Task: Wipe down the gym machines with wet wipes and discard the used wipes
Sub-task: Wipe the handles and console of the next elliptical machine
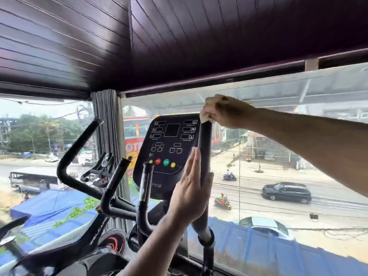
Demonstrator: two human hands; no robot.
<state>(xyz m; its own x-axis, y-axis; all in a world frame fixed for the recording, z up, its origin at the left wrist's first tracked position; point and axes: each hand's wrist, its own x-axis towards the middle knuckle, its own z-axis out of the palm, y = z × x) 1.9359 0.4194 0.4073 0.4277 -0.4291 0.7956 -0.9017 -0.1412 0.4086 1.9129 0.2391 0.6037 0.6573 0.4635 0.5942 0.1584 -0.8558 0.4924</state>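
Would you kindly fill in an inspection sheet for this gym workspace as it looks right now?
Surface: black foam handle, upright beside the console.
Job's things: white wipe wrapped round the handle's top.
Clutter: nothing seen.
Hands: right hand grips the wipe on the handle top; left hand lies flat, fingers straight, against the handle lower down.
Cables: nothing seen on the machine; overhead wires outside.
Surroundings: second handle at left, another bike's handlebars behind, large window over a street with traffic, dark slatted ceiling.
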